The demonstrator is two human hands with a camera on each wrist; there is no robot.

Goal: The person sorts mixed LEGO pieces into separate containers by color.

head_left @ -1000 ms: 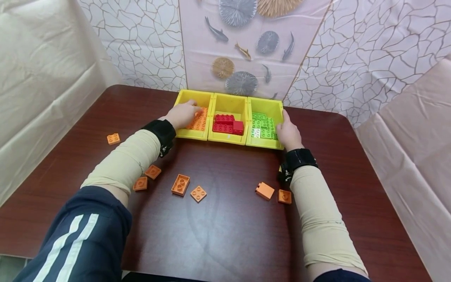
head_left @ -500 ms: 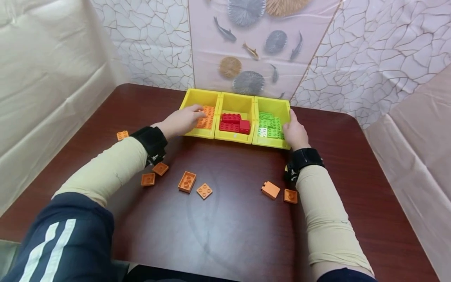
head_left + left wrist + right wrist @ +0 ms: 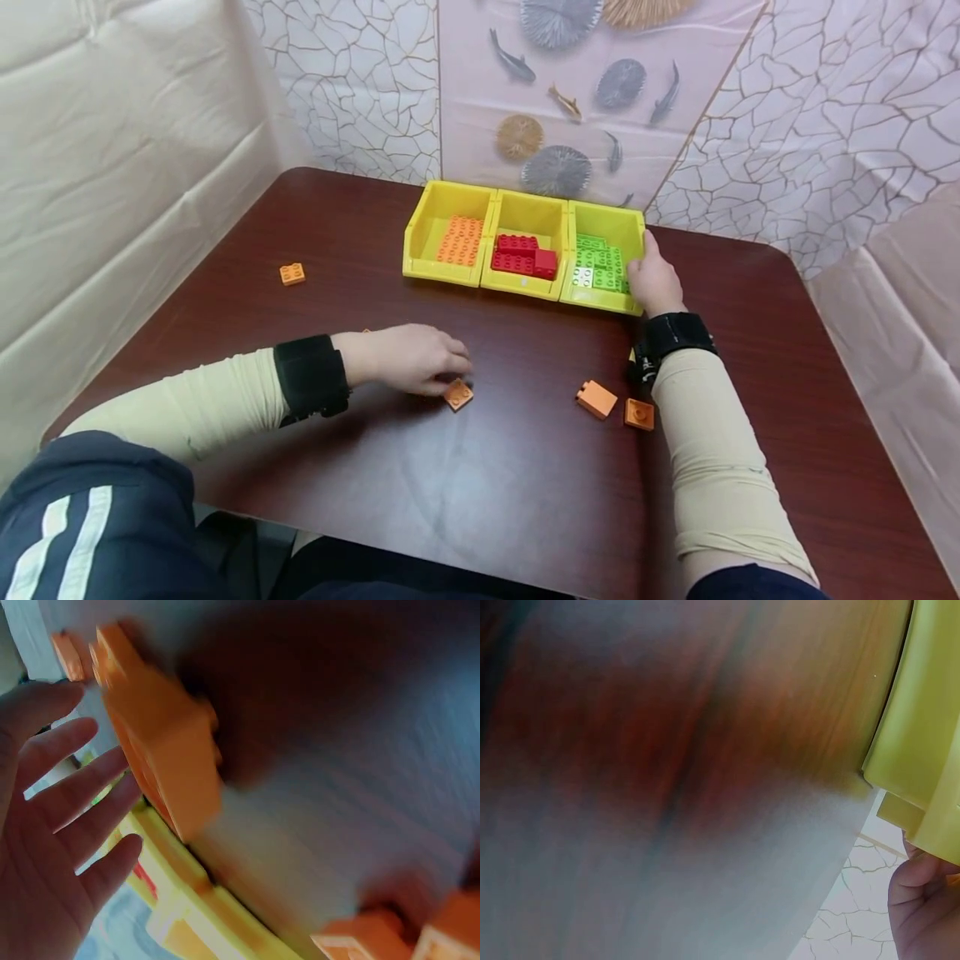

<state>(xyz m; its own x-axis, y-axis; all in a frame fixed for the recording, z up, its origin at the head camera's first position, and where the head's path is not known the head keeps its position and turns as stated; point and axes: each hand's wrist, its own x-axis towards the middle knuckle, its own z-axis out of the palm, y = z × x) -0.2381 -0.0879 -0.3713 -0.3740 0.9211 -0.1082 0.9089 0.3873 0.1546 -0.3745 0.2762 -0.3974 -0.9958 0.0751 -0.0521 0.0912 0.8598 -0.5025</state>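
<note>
My left hand (image 3: 420, 358) is low over the middle of the table, right behind a square orange building brick (image 3: 458, 395). In the left wrist view its fingers (image 3: 75, 799) are spread and fairly straight, with the tips beside a larger orange brick (image 3: 161, 727); the hand hides that brick in the head view. My right hand (image 3: 656, 283) grips the outer side of the right yellow bin (image 3: 600, 301), thumb along the rim. In the right wrist view, curled fingers (image 3: 915, 881) show under the bin's edge. Green bricks (image 3: 606, 260) and one white brick (image 3: 582, 277) lie in this bin.
The left bin (image 3: 442, 271) holds orange bricks (image 3: 461, 240), and the middle bin (image 3: 521, 286) red ones (image 3: 517, 257). Two orange bricks, one oblong (image 3: 597, 400) and one square (image 3: 639, 414), lie near my right forearm. Another orange brick (image 3: 292, 274) sits far left.
My left hand has left the orange bricks in the left bin and come back down to the loose bricks mid-table. My right hand stays at the right bin. The head view has shifted slightly.
</note>
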